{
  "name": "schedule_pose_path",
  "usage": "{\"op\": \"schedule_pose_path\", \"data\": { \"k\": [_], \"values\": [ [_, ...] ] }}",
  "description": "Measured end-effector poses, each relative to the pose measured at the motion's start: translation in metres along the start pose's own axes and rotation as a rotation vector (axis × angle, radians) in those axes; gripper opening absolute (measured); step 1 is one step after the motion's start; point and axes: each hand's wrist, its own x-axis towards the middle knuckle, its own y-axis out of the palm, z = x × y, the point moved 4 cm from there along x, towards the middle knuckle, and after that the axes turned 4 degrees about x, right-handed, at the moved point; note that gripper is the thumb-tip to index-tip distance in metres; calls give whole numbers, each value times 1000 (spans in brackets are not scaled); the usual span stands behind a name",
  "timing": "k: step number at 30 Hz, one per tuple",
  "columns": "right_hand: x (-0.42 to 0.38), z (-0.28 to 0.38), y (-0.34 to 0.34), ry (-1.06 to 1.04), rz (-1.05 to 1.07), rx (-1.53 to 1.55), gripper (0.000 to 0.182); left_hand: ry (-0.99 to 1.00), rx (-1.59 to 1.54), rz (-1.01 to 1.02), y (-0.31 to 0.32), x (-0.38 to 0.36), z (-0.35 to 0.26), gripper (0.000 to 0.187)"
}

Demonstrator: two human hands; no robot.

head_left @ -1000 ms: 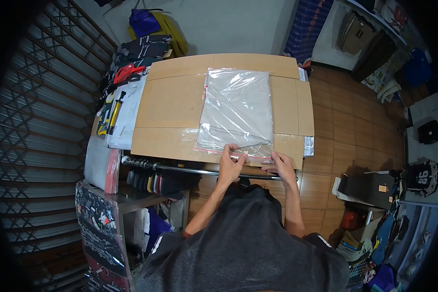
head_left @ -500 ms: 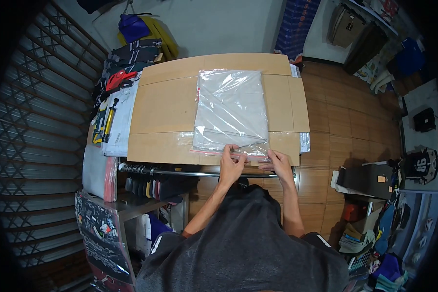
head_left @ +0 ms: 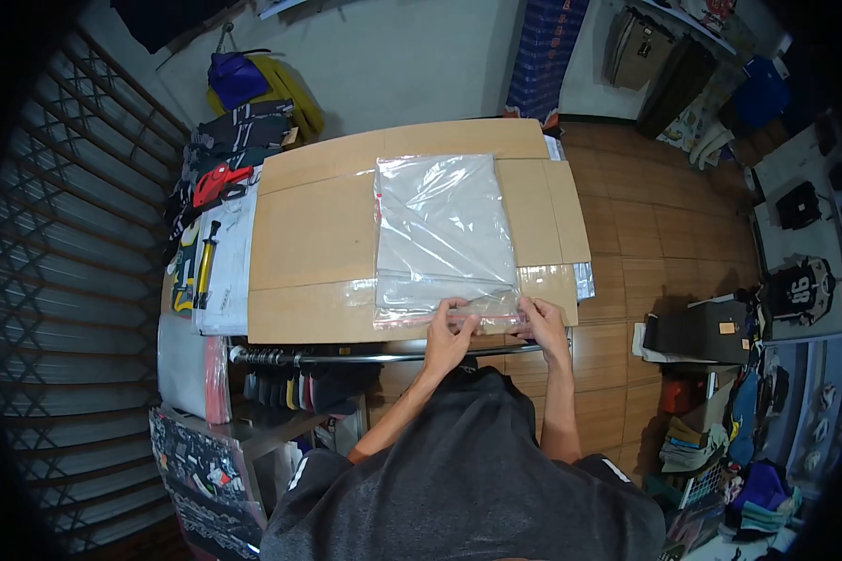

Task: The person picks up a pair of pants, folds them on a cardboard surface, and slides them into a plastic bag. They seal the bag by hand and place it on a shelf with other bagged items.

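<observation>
A clear plastic bag (head_left: 444,234) with a folded light grey cloth inside lies on a flat cardboard sheet (head_left: 309,224). A red strip (head_left: 407,323) runs along the bag's near, open-looking edge. My left hand (head_left: 450,335) pinches that edge near its middle, thumb and fingers closed on the film. At the bag's near right corner, my right hand (head_left: 544,329) grips the film, with some fingertips hidden under it.
To the left lie a yellow-and-black hand pump (head_left: 209,260) and a red tool (head_left: 221,183). A metal rail (head_left: 393,356) with hangers runs below the table's near edge. A stack of plastic bags (head_left: 185,374) sits at the lower left.
The whole view has shifted, so the table sits lower in it. My left hand has slid slightly right along the bag's near edge; my right hand stays at the corner.
</observation>
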Motion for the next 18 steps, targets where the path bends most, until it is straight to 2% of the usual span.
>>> {"op": "schedule_pose_path", "data": {
  "k": [1,2,3,5,6,9,11,13,15,16,18],
  "values": [
    [-2,3,1,-4,-30,-20,36,-3,-60,16,-5,-2,-4,36],
    [-3,7,3,-11,-59,-38,35,19,11,72,-17,-4,-4,43],
    [-2,10,5,-20,-89,-55,35,-63,13,140,-30,-6,-8,44],
    [13,3,1,-166,-183,-121,32,-234,24,277,-54,-15,-33,46],
    [22,-2,-3,-229,-219,-170,33,-259,76,295,-64,-18,-53,43],
    [37,11,1,-299,-302,-284,35,-102,98,187,-108,-2,-49,36],
    [50,28,10,-389,-376,-357,35,101,196,-77,-137,20,-44,33],
    [61,44,24,-557,-479,-439,33,158,403,-260,-157,41,-40,47],
    [72,57,38,-540,-449,-468,36,296,532,-416,-163,62,-42,58],
    [75,62,41,-531,-438,-481,38,130,430,-330,-164,71,-39,71],
    [93,48,38,-439,-321,-392,38,132,369,-318,-160,88,-36,73]
  ]
}}
